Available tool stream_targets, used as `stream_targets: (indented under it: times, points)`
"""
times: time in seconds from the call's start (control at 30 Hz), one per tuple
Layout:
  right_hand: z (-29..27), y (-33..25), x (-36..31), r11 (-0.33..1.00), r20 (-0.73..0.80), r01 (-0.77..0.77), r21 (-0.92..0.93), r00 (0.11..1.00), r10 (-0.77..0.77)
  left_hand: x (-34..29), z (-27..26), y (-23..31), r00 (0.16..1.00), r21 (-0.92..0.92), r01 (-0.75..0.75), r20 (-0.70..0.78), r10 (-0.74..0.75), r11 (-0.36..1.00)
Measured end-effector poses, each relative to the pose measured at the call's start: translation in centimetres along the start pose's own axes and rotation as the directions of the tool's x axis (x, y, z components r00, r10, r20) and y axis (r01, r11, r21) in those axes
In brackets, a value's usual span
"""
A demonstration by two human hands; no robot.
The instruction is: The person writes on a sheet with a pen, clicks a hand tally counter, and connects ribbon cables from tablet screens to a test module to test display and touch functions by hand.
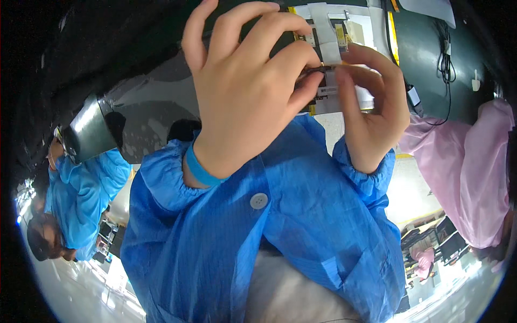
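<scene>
My left hand (253, 75) pinches a small thin dark piece (321, 69) between thumb and forefinger, its other fingers spread and raised. A blue band (200, 168) circles that wrist. Close by on the right, my right hand (377, 102) is closed in a pinch around the opposite end of the same piece. What kind of piece it is cannot be made out, since the fingertips cover most of it. Beneath both hands lies a work area edged with yellow tape (396, 40), with white strips (325, 32) and small parts partly hidden by my fingers.
A dark green table (431, 59) carries a black cable bundle (446, 62) and a small white piece (475, 82). Someone in a pink garment (458, 161) is at the right. At the left, a person in light blue (89, 188) is beside a shiny panel (89, 132).
</scene>
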State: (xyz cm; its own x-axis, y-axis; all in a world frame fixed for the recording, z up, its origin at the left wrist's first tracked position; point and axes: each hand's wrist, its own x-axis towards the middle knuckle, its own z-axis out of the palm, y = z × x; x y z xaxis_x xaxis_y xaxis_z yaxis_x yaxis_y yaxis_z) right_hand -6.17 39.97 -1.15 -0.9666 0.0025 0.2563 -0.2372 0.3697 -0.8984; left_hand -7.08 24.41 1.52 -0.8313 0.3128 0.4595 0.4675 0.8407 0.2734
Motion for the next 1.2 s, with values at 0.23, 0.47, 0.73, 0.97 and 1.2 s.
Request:
stream_targets:
  times: [0.23, 0.47, 0.73, 0.97, 1.2]
  points:
    - [-1.2, 0.4, -0.3, 0.976, 0.037, -0.002, -0.218, 0.999, 0.010, -0.1, -0.1, -0.2, 0.999, 0.040, 0.018, 0.048, -0.020, 0.999]
    - [-0.4, 0.3, -1.0, 0.967, 0.065, -0.008, -0.253, 0.998, 0.026, -0.4, -0.2, -0.1, 0.995, 0.077, 0.027, 0.090, -0.034, 0.997]
    - [-0.2, 0.4, -1.4, 0.962, 0.079, -0.007, -0.273, 0.996, 0.030, -0.5, -0.4, 0.2, 0.988, 0.177, 0.020, 0.149, -0.047, 0.984]
    - [-0.1, 0.4, -1.4, 0.957, 0.121, 0.049, -0.285, 0.993, -0.014, -0.8, -0.4, 0.2, 0.980, 0.262, 0.016, 0.190, -0.067, 0.965]
    - [-0.5, 0.8, -1.0, 0.810, 0.298, 0.338, -0.480, 0.931, -0.211, -1.5, 0.7, -0.4, 0.977, 0.196, 0.077, 0.179, -0.112, 0.978]
